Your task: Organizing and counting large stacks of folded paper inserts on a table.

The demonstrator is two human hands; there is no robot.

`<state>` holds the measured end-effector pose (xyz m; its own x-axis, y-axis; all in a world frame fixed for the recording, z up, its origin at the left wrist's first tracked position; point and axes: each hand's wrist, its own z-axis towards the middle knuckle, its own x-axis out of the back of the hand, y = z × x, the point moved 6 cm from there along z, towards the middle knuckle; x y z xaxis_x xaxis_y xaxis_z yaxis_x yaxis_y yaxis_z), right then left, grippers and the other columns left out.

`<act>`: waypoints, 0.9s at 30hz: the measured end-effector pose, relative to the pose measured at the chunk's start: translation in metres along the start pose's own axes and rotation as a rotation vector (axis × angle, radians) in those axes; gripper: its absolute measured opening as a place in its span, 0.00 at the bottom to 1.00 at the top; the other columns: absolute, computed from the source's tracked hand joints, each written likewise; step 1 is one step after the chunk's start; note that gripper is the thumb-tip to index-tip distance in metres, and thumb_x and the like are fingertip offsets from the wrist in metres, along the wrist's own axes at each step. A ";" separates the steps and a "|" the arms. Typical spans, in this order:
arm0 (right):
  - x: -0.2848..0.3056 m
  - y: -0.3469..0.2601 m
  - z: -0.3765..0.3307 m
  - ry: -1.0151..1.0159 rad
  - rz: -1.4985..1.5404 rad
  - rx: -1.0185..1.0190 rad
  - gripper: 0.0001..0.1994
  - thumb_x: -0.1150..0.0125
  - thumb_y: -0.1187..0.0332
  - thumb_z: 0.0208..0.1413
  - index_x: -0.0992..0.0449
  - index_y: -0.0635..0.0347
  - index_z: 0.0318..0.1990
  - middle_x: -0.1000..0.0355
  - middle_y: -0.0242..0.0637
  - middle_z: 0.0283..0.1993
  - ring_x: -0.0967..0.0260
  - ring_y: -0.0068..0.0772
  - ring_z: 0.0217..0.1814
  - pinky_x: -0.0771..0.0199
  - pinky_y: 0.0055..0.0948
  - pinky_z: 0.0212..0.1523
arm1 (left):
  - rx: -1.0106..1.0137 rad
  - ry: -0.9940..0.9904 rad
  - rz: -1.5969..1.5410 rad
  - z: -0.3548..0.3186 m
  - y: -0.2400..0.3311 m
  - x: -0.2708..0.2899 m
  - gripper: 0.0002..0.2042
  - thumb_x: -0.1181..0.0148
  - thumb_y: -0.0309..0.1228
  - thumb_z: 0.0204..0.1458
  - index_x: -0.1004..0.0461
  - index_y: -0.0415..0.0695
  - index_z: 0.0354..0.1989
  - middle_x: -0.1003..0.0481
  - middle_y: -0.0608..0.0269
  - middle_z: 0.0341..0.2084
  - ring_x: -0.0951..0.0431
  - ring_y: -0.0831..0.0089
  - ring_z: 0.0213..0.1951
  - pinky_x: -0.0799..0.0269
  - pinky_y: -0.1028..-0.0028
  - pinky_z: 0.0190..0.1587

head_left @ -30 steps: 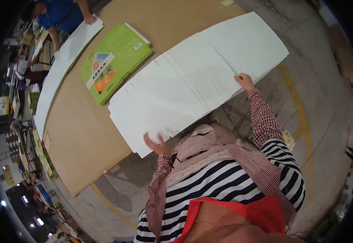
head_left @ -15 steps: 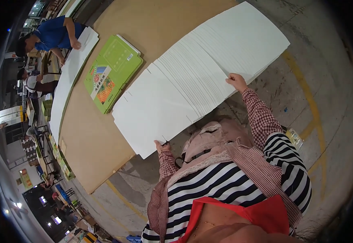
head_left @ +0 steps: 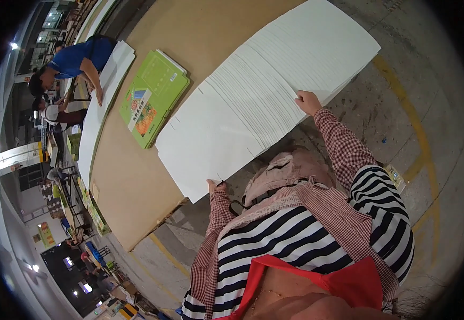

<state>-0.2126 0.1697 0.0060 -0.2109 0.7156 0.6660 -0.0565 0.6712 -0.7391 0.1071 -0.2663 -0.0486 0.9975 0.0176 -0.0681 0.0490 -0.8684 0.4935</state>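
A fanned row of white cardboard sheets (head_left: 344,48) lies across the table in front of me, their edges overlapping like steps. The nearest sheet, a white cardboard blank (head_left: 205,144) with small slits, covers the left end of the row. At its near edge my left hand (head_left: 217,188) is closed, with the thumb on top and the fingers partly hidden below. My right hand (head_left: 308,103) pinches the near edge of the fanned sheets, about midway along the row. Beyond the row lie green printed cartons (head_left: 154,98), flat and stacked.
The brown board tabletop (head_left: 120,181) runs under everything. A co-worker in a blue shirt (head_left: 82,58) leans over another white sheet stack (head_left: 101,109) on the table's far left side. Another person stands behind. Yellow lines (head_left: 402,96) mark the concrete floor.
My view has shifted slightly. The sheet edge raised beside my right hand now lies flatter. Both hands stay at the sheets' near edge. The co-worker's arm has moved along their stack.
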 end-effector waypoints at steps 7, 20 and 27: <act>0.010 -0.005 -0.008 -0.047 -0.157 -0.187 0.11 0.44 0.66 0.47 0.34 0.64 0.23 0.36 0.40 0.20 0.37 0.36 0.23 0.36 0.34 0.27 | 0.134 -0.118 -0.142 -0.018 -0.010 -0.013 0.24 0.52 0.47 0.53 0.40 0.45 0.54 0.36 0.62 0.51 0.36 0.62 0.51 0.37 0.60 0.52; 0.026 -0.021 -0.031 -0.037 -0.103 -0.300 0.13 0.39 0.63 0.42 0.26 0.62 0.32 0.32 0.41 0.32 0.33 0.39 0.35 0.31 0.34 0.36 | 0.192 -0.116 -0.222 0.010 -0.039 -0.018 0.20 0.48 0.44 0.51 0.35 0.44 0.47 0.31 0.59 0.45 0.31 0.60 0.46 0.35 0.55 0.48; 0.014 -0.028 -0.036 -0.029 -0.422 -0.146 0.16 0.39 0.61 0.42 0.28 0.65 0.33 0.35 0.46 0.41 0.37 0.40 0.43 0.32 0.37 0.39 | 0.135 -0.121 -0.130 -0.016 -0.042 -0.029 0.22 0.58 0.44 0.56 0.42 0.44 0.55 0.39 0.59 0.54 0.38 0.59 0.53 0.40 0.57 0.54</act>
<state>-0.1790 0.1681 0.0399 -0.2260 0.3688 0.9016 -0.0056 0.9251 -0.3797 0.0764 -0.2223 -0.0538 0.9695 0.0809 -0.2315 0.1614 -0.9213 0.3537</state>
